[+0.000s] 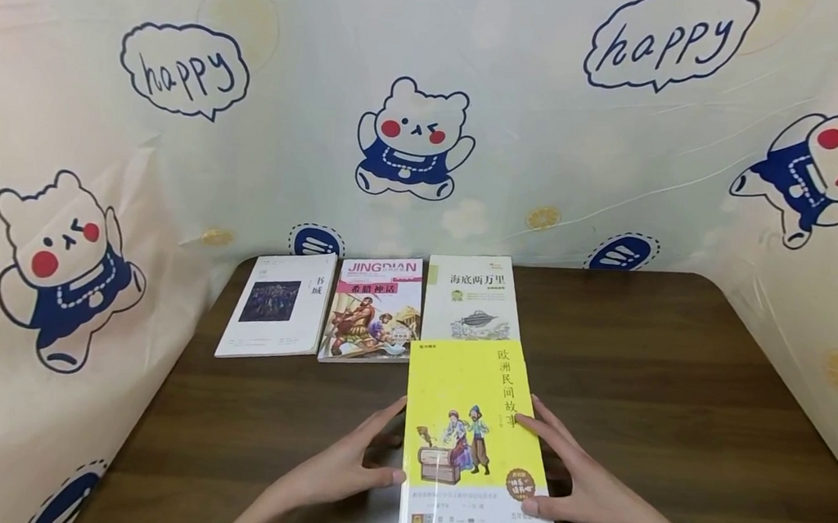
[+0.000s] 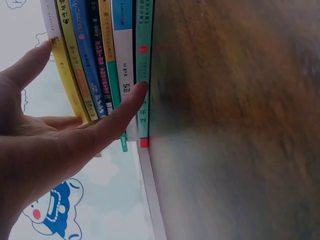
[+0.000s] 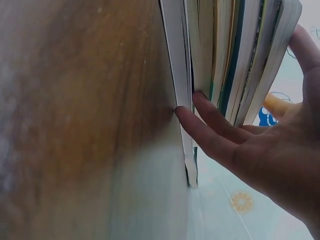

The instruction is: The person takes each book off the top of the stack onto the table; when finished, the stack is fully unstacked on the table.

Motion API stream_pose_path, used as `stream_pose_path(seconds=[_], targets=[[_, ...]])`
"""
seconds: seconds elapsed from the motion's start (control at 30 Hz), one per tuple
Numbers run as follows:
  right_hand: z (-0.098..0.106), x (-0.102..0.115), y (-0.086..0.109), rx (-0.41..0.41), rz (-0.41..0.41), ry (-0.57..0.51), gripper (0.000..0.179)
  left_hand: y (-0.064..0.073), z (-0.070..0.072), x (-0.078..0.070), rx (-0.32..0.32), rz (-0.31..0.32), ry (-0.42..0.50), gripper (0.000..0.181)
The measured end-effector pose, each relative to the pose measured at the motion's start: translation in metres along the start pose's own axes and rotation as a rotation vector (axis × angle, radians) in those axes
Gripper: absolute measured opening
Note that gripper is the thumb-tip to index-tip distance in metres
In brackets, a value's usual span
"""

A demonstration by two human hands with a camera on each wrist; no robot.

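A stack of several books (image 2: 95, 55) stands near the front of the table, topped by a yellow and white book (image 1: 464, 388) with cartoon figures on its cover. Along its left side lies my left hand (image 1: 340, 465), fingers spread and fairly straight against the coloured spines. My right hand (image 1: 589, 488) is at the opposite side, its fingertips touching the page edges (image 3: 245, 65) and its thumb at the top book's lower right corner. In the right wrist view, two of its fingers reach down to the lowest books.
Behind the stack, three books lie in a row: a white one (image 1: 292, 272) with a dark picture, a pink-titled one (image 1: 378, 316), and a pale one (image 1: 475, 295) partly covered in view by the stack. A bear-print cloth (image 1: 288, 144) surrounds the dark wooden table (image 1: 639, 377).
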State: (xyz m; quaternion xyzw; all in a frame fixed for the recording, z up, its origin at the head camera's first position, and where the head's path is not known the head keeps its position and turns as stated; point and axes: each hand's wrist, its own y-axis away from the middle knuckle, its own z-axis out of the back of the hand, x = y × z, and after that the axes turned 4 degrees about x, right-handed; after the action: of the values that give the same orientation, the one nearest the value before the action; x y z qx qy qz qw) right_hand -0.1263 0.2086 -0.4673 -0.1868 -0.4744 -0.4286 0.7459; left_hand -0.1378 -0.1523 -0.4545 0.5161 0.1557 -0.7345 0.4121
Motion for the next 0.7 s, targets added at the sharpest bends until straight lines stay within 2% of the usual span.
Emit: stream_pose_path(seconds=[0.33, 0.57, 0.7], targets=[[0.0034, -0.0014, 0.0019, 0.015, -0.039, -0.034, 0.083, -0.0066, -0.0035, 0.003, 0.0, -0.007, 0.067, 0.092], [0.0067, 0.0001, 0.004, 0.032, -0.09, -0.055, 0.083, -0.0081, -0.0049, 0.0058, 0.026, -0.021, 0.073, 0.097], [0.0077, -0.001, 0.006, 0.058, -0.116, -0.138, 0.082, -0.009, -0.0057, 0.0062, 0.061, -0.007, 0.108, 0.102]])
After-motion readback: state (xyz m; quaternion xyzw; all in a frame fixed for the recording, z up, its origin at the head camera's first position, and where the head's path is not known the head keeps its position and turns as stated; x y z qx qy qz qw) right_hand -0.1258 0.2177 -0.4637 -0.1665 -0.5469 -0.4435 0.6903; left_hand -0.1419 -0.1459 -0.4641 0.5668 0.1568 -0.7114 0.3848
